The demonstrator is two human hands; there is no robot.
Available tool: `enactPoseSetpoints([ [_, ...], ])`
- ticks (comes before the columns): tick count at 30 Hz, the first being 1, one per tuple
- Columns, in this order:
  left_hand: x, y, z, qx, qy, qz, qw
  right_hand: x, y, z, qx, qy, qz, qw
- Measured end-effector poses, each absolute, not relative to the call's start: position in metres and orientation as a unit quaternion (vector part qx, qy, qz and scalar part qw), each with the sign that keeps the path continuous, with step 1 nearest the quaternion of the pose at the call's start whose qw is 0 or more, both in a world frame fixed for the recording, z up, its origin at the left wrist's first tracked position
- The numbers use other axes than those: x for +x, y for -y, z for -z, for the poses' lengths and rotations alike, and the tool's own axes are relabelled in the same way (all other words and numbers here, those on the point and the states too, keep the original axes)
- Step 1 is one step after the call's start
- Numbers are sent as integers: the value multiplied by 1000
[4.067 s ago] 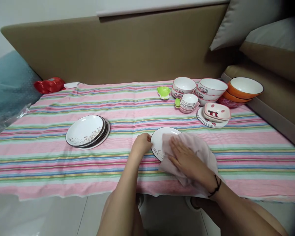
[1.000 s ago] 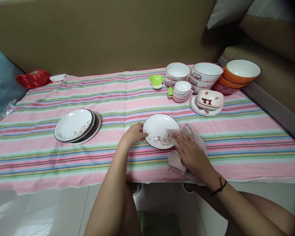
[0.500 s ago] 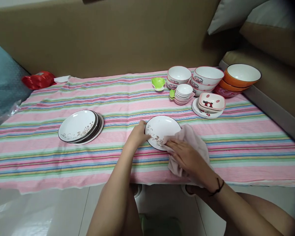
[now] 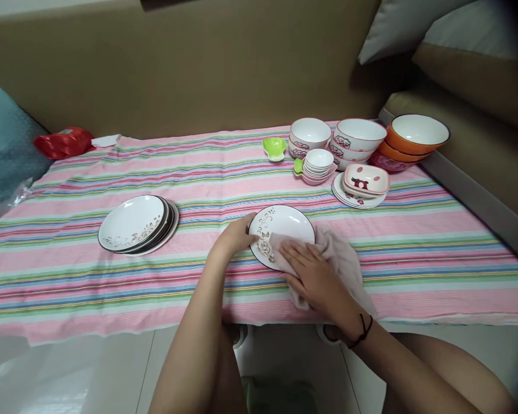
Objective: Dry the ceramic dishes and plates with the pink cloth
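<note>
A white plate (image 4: 296, 221) with a dark rim and brown flower pattern lies in front of me on the striped cloth. Its left edge is gripped by my left hand (image 4: 237, 234), thumb on top and fingers around the rim. My right hand (image 4: 308, 270) presses a pale pink wiping cloth (image 4: 347, 261) against the plate's face. The fingers lie over the fabric, and the rest of it drapes past the plate's right edge. Left of my hands stands a stack of similar plates (image 4: 132, 221).
Along the back right are white bowls (image 4: 358, 135), orange bowls (image 4: 418, 132), small dishes (image 4: 319, 161), a green dish (image 4: 274, 148) and a rectangular dish (image 4: 366, 178) on small plates. A red shiny bundle (image 4: 64, 142) lies back left. A sofa back (image 4: 198, 69) rises behind.
The plate has turned clockwise in my left hand, its flower pattern now further left. My right hand and the wiping cloth have shifted slightly left across the plate.
</note>
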State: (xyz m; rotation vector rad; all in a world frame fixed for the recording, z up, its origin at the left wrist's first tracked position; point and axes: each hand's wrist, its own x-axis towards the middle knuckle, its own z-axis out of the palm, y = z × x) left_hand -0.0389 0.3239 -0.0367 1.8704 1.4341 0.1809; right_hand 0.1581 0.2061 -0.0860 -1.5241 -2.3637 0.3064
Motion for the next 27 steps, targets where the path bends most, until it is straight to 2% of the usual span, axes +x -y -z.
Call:
enactPoseSetpoints([
  [3, -37, -320, 36, 726, -604, -86, 319, 162, -211, 86, -603, 777, -81, 158],
  [5, -34, -314, 36, 714, -620, -76, 317, 158, -212, 86, -601, 780, -88, 151],
  [8, -33, -309, 37, 723, -604, -47, 330, 147, -210, 82, -499, 843, -138, 144],
  [11, -35, -314, 38, 737, -596, -88, 306, 147, -208, 76, -403, 886, -183, 135],
  [15, -36, -320, 36, 682, -673, -153, 242, 166, -214, 78, -516, 839, -124, 118],
  [18, -36, -314, 33, 657, -679, -85, 316, 170, -217, 85, -584, 799, -63, 132],
  [21, -38, -306, 32, 679, -628, -46, 378, 156, -215, 89, -543, 821, -78, 156],
  [24, -42, -308, 34, 715, -606, -77, 340, 149, -213, 89, -444, 870, -138, 167],
  [27, -44, -314, 35, 700, -642, -139, 282, 160, -216, 89, -471, 856, -134, 168],
])
